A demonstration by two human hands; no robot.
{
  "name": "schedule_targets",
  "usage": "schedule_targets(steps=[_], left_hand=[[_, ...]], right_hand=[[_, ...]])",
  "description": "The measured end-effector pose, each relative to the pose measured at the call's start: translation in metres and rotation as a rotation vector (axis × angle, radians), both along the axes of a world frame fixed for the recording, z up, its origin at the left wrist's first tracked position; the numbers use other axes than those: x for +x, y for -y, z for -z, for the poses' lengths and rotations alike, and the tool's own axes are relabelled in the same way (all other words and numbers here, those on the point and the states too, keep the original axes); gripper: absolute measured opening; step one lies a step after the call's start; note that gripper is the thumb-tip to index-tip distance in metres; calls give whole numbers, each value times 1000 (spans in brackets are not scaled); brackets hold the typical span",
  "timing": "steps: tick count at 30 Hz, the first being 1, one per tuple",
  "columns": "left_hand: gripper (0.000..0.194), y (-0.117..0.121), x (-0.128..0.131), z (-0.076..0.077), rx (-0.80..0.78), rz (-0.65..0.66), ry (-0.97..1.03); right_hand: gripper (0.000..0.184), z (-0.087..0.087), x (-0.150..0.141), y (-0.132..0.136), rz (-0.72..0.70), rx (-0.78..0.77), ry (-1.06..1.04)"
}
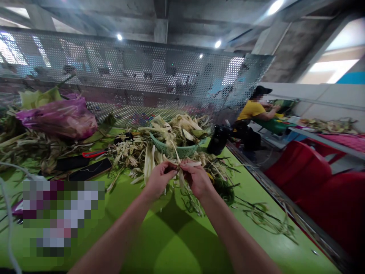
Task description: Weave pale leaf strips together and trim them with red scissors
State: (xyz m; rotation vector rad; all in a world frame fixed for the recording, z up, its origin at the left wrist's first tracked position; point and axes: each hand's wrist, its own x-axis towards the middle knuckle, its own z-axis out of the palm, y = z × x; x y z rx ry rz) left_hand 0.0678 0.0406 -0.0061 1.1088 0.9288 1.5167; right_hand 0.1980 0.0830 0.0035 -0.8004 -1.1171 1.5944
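Note:
My left hand [159, 178] and my right hand [197, 179] meet over the green table [119, 220], fingertips nearly touching. Both pinch pale, dried husk strips [181, 178], which look like corn husk. One narrow strip sticks up from between the fingers, another points right past my right hand, and a third hangs below. How the strips cross is hidden by the fingers. Just beyond my hands stands a green plastic basket [178, 151], heaped with dried husks [185, 127]. Loose husk scraps [131, 154] lie around it.
At the left are a pink plastic bag [62, 118], a red cutter [94, 153], a dark phone-like slab [90, 169] and a white cable [7, 217]. A black bottle-like object [218, 140] stands right of the basket. Perforated metal [137, 76] rises behind; red chairs [299, 171] and a person [253, 108] are at right.

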Motion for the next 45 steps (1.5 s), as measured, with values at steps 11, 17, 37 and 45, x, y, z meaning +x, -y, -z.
schedule_targets(steps=[11,17,37,45], left_hand=[[33,7,-3,-1,-130,136,-7],[36,4,-6,3,-117,-46,-119],[33,5,-5,-2,-124,-209,8],[33,2,-11,-4,-150,-92,71]], right_hand=[[22,-16,10,6,-47,189,246],[32,-17,9,7,-165,107,224],[23,-6,-3,3,-88,180,268],[23,-4,0,2,-74,263,340]])
